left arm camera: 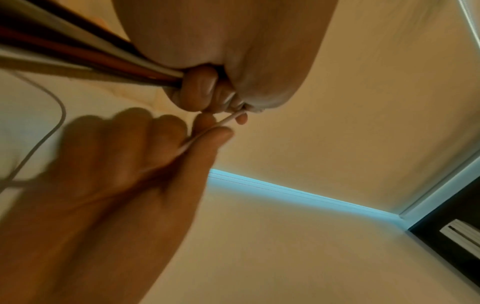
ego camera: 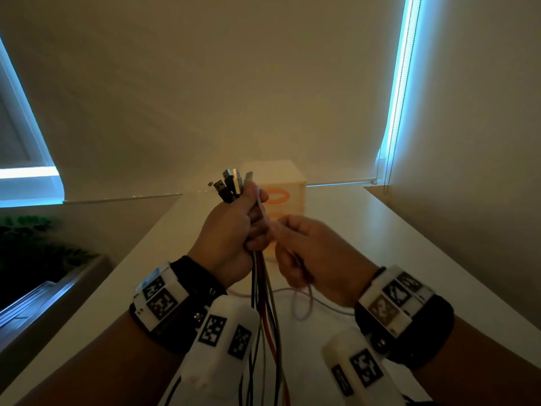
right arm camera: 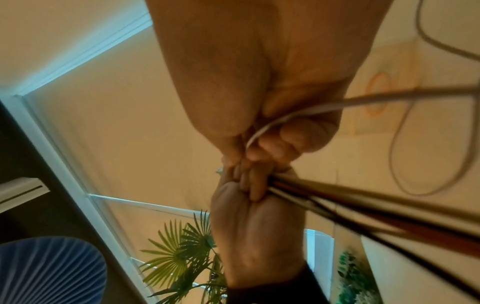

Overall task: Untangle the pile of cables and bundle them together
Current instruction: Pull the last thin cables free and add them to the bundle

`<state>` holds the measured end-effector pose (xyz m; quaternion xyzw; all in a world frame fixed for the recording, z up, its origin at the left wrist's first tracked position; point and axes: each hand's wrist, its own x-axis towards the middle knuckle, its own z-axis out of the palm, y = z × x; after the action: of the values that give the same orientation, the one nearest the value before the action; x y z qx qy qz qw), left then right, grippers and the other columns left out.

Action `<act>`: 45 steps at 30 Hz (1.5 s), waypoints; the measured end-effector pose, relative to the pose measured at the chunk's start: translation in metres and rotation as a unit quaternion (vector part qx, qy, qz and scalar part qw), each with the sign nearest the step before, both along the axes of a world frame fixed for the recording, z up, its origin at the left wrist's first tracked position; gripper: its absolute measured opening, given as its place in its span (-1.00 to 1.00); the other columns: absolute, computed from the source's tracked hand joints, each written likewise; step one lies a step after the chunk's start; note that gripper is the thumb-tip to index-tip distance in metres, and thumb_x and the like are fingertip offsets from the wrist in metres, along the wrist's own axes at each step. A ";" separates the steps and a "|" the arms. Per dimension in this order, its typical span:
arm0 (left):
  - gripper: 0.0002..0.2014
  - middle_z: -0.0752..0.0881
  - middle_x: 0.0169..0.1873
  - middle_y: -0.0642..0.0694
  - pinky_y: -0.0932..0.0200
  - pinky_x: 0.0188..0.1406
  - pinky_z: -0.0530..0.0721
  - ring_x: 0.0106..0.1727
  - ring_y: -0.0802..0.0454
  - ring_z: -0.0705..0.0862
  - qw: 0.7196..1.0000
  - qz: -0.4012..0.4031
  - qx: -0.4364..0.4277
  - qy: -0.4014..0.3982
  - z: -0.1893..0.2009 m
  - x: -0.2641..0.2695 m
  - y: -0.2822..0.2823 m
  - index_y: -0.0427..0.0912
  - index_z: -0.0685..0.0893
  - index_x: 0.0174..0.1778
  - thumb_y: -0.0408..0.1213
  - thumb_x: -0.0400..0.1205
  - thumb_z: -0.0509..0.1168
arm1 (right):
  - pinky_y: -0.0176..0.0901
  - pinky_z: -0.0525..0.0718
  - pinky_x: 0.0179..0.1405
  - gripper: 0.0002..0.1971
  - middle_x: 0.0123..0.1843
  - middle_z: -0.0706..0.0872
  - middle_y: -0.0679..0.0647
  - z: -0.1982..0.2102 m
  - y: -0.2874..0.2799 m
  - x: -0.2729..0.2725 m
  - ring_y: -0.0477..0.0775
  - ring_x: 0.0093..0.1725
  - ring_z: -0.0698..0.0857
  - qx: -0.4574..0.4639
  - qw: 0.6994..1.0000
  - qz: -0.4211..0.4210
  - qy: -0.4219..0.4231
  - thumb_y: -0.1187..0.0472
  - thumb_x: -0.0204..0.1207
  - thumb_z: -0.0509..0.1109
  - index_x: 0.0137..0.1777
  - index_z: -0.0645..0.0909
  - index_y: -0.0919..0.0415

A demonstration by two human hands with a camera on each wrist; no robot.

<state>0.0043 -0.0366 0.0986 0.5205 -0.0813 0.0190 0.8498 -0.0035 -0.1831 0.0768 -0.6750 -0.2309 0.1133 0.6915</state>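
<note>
My left hand point(ego camera: 234, 230) is raised over the table and grips a bundle of cables point(ego camera: 265, 312), black, red, white and grey. Their plug ends point(ego camera: 231, 184) stick up above the fist, and the strands hang down between my wrists. My right hand point(ego camera: 304, 253), just to its right, pinches a thin white cable point(left arm camera: 207, 133) between thumb and forefinger. That cable runs taut into the left fist and loops back onto the table point(ego camera: 304, 306). The left wrist view shows the bundle point(left arm camera: 78, 59) entering the left fist point(left arm camera: 207, 86). The right wrist view shows the white cable point(right arm camera: 262, 127) crossing my right palm.
A white table point(ego camera: 380, 244) stretches ahead with its edges left and right. A pale box with orange rings point(ego camera: 281, 194) stands at its far end, behind my hands. Blinds and a wall close the back. A leafy plant point(ego camera: 32, 247) stands low to the left.
</note>
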 end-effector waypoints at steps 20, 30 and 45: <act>-0.59 0.86 -0.06 -0.28 0.32 -0.72 0.57 -0.13 -0.14 0.89 0.984 -0.144 -0.047 0.096 0.000 -0.008 0.014 -0.16 0.51 -0.24 0.04 0.80 0.08 | -0.25 0.36 -0.48 -0.65 -0.41 0.51 0.01 -0.020 -0.060 0.055 -0.09 -0.50 0.43 -0.369 0.906 -0.181 -0.105 0.02 0.72 0.23 -0.25 0.61 0.15; -0.57 0.68 0.31 -0.58 -0.34 0.22 0.76 0.34 -0.51 0.71 0.969 -0.223 -0.001 0.102 -0.015 -0.003 0.004 -0.29 0.57 -0.15 0.00 0.82 0.09 | -0.18 0.47 -0.32 -0.67 -0.42 0.58 -0.05 0.049 -0.022 0.038 -0.11 -0.38 0.54 -0.333 0.874 -0.219 -0.279 -0.01 0.65 0.31 -0.22 0.68 0.20; -0.59 0.82 0.17 -0.36 0.04 -0.08 0.87 0.00 -0.18 0.89 0.963 -0.141 -0.228 0.038 -0.005 -0.006 0.022 -0.20 0.48 -0.22 0.02 0.82 0.06 | -0.39 0.41 -0.46 -0.74 -0.45 0.48 -0.13 -0.008 -0.014 -0.010 -0.23 -0.49 0.43 -0.229 0.955 -0.005 -0.188 0.17 0.76 0.16 -0.13 0.57 0.18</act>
<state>-0.0015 -0.0148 0.0940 0.2961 -0.1148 -0.1030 0.9426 -0.0139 -0.1967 0.0688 -0.8257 -0.3213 0.0302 0.4627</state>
